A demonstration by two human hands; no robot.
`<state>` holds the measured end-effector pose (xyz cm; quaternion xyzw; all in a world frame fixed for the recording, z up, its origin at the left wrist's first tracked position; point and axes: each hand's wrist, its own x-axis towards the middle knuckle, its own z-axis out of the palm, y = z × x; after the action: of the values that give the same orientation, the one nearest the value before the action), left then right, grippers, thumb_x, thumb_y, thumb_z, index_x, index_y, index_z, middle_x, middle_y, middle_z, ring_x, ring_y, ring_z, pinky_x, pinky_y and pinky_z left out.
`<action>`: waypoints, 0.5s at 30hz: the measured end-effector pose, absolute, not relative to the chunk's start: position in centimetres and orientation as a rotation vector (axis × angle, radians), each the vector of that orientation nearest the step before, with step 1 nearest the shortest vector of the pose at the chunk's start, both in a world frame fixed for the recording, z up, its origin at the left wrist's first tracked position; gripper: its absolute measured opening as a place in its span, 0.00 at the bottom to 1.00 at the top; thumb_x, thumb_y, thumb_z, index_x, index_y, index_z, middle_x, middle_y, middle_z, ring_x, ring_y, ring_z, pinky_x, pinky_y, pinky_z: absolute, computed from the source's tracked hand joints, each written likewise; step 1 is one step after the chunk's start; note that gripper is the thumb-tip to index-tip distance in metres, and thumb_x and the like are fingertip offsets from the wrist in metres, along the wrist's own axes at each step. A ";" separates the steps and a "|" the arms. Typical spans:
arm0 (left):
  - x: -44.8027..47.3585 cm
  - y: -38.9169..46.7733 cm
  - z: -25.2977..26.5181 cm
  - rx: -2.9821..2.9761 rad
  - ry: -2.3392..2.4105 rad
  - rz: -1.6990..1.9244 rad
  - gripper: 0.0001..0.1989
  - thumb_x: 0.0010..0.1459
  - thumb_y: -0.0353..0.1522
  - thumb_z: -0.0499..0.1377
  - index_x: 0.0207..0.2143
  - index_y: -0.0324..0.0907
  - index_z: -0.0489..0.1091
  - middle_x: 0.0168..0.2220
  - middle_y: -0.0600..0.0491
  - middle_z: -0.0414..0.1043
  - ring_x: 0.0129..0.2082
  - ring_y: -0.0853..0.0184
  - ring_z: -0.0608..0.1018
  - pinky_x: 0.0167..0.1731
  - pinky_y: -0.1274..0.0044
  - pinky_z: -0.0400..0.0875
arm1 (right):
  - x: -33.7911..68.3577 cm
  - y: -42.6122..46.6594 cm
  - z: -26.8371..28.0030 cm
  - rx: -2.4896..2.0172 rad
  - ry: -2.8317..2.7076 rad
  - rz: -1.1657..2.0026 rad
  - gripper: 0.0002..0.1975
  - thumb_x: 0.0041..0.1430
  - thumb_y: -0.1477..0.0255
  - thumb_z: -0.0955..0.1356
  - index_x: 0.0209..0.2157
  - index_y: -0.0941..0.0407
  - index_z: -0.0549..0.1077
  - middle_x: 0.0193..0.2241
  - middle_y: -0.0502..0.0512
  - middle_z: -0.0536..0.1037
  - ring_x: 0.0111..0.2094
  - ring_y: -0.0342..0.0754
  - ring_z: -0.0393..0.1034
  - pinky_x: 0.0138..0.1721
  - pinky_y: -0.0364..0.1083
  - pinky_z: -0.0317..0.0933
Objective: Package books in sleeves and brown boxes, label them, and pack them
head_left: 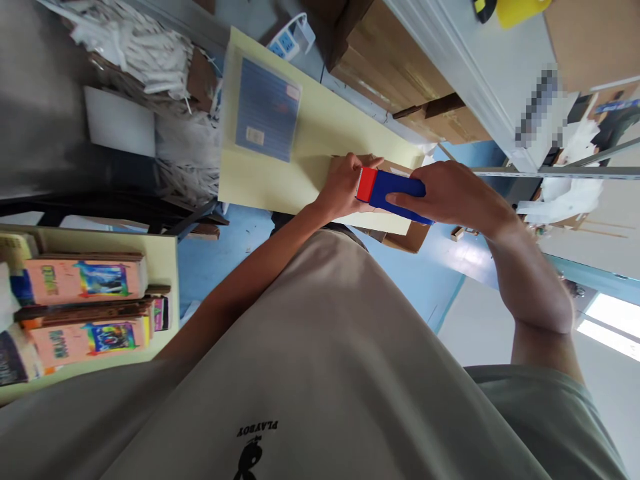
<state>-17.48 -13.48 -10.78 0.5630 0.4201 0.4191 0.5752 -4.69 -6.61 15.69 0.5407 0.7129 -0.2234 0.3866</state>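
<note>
Head view: the right hand (447, 193) grips the blue end of a blue-and-red pack (395, 186), thumb on top. The left hand (340, 187) closes on the red end. Pack position: above the pale yellow tabletop (320, 127), near its edge. Status: pack lifted, handling apparently under way; release not yet done. Whether the red section slides within the blue one cannot be determined.
</note>
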 end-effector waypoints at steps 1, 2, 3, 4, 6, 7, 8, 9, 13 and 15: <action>-17.5 -13.2 -10.8 1.340 0.968 0.970 0.35 0.58 0.50 0.85 0.59 0.43 0.82 0.54 0.42 0.76 0.63 0.42 0.80 0.70 0.54 0.75 | -4.7 -6.7 15.6 1.376 1.827 -0.581 0.34 0.73 0.33 0.69 0.45 0.51 0.85 0.27 0.62 0.77 0.40 0.67 0.78 0.42 0.58 0.64; -17.4 -13.1 -10.9 1.345 0.960 0.967 0.29 0.59 0.48 0.84 0.54 0.44 0.82 0.51 0.43 0.76 0.61 0.43 0.80 0.68 0.55 0.76 | -4.7 -6.8 15.6 1.378 1.835 -0.591 0.34 0.73 0.33 0.69 0.45 0.50 0.85 0.27 0.62 0.77 0.40 0.67 0.79 0.42 0.58 0.64; -17.3 -12.9 -11.1 1.337 0.961 0.969 0.23 0.61 0.45 0.83 0.49 0.45 0.82 0.48 0.44 0.75 0.60 0.43 0.80 0.67 0.55 0.77 | -4.7 -6.9 15.6 1.382 1.835 -0.599 0.34 0.72 0.33 0.70 0.45 0.50 0.85 0.27 0.62 0.77 0.40 0.68 0.79 0.43 0.58 0.64; -17.1 -12.8 -11.5 1.322 0.968 0.974 0.19 0.61 0.43 0.82 0.45 0.46 0.81 0.46 0.45 0.75 0.59 0.43 0.80 0.66 0.55 0.77 | -4.6 -6.9 15.6 1.388 1.829 -0.604 0.34 0.72 0.33 0.70 0.45 0.51 0.85 0.27 0.62 0.77 0.40 0.68 0.79 0.43 0.58 0.64; -16.7 -12.7 -12.3 1.307 0.989 0.971 0.15 0.60 0.37 0.81 0.42 0.47 0.80 0.43 0.45 0.74 0.58 0.43 0.79 0.65 0.55 0.76 | -4.4 -7.0 15.6 1.405 1.814 -0.612 0.34 0.72 0.34 0.70 0.44 0.51 0.85 0.28 0.63 0.78 0.40 0.69 0.79 0.43 0.59 0.64; -16.5 -12.6 -12.8 1.317 1.000 0.964 0.15 0.59 0.34 0.81 0.43 0.47 0.80 0.44 0.45 0.74 0.58 0.42 0.79 0.66 0.54 0.76 | -4.2 -7.1 15.6 1.413 1.809 -0.618 0.33 0.72 0.34 0.71 0.44 0.51 0.85 0.28 0.63 0.78 0.41 0.70 0.80 0.44 0.59 0.64; -16.4 -12.6 -13.3 1.327 1.013 0.957 0.15 0.58 0.32 0.80 0.45 0.47 0.81 0.45 0.44 0.74 0.58 0.42 0.79 0.66 0.54 0.75 | -4.0 -7.0 15.6 1.420 1.806 -0.627 0.33 0.71 0.34 0.71 0.44 0.52 0.85 0.28 0.63 0.78 0.41 0.70 0.80 0.44 0.59 0.65; -16.4 -12.6 -13.7 1.328 1.028 0.955 0.17 0.57 0.31 0.80 0.47 0.46 0.82 0.46 0.44 0.74 0.58 0.43 0.79 0.67 0.55 0.75 | -3.6 -7.0 15.6 1.424 1.804 -0.637 0.33 0.71 0.34 0.72 0.44 0.52 0.85 0.28 0.63 0.78 0.42 0.71 0.80 0.44 0.59 0.65; -17.0 -13.1 -14.3 1.280 1.080 0.943 0.20 0.57 0.33 0.81 0.50 0.46 0.83 0.50 0.46 0.75 0.56 0.47 0.80 0.71 0.57 0.73 | -1.6 -6.7 15.3 1.422 1.770 -0.669 0.34 0.71 0.33 0.71 0.43 0.51 0.85 0.24 0.60 0.77 0.37 0.67 0.80 0.42 0.58 0.66; -17.5 -13.5 -14.2 1.313 1.089 0.899 0.23 0.56 0.35 0.83 0.52 0.47 0.82 0.52 0.46 0.76 0.57 0.47 0.81 0.71 0.57 0.74 | -0.5 -6.4 15.0 1.409 1.733 -0.676 0.35 0.71 0.32 0.70 0.41 0.51 0.85 0.22 0.58 0.76 0.33 0.63 0.79 0.39 0.57 0.65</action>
<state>-17.49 -13.48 -14.16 0.5594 0.4641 0.3831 0.5700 -0.54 -6.38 15.00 0.5551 0.6828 -0.2662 0.3934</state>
